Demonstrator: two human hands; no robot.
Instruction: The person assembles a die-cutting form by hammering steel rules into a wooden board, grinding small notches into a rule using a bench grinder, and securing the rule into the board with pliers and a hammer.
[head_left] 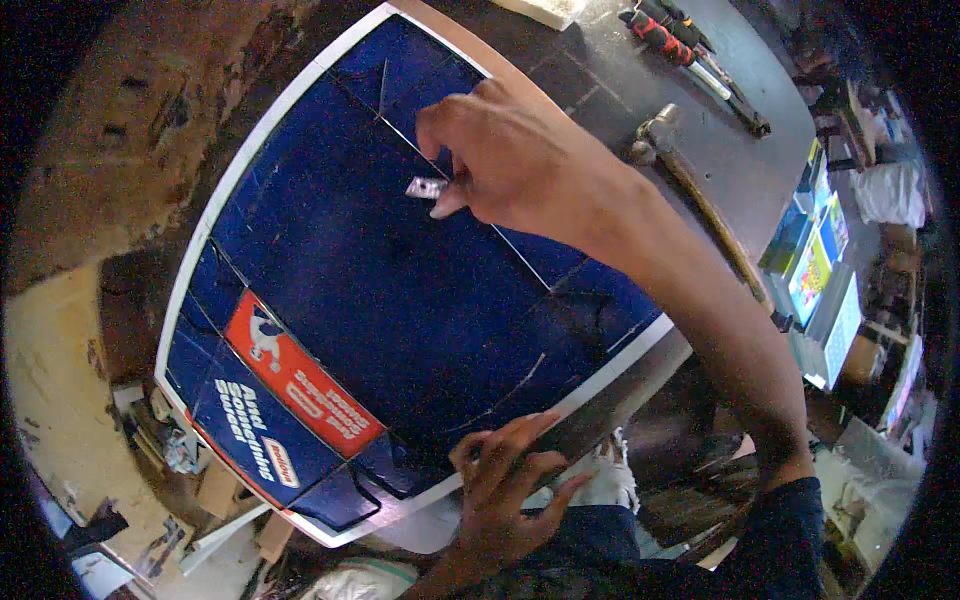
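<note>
A large dark blue panel [330,230] with a white rim and a red printed block lies in front of me. Over its far right part my right hand [510,160] pinches a small flat silver metal piece [425,187] between thumb and finger; a dark spot like a hole shows in it. Thin pale lines cross the panel beneath that hand. At the near edge, my left hand [510,475] rests on the white rim with its fingers spread, holding nothing that I can see. Bent black wire [365,500] lies at the panel's near left corner.
On the grey table [600,75] to the right lie a wooden-handled hammer [710,200] and a long tool with red and black grips [665,40]. Colourful printed boxes [815,260] stand at the far right. Wood offcuts [215,490] are below left.
</note>
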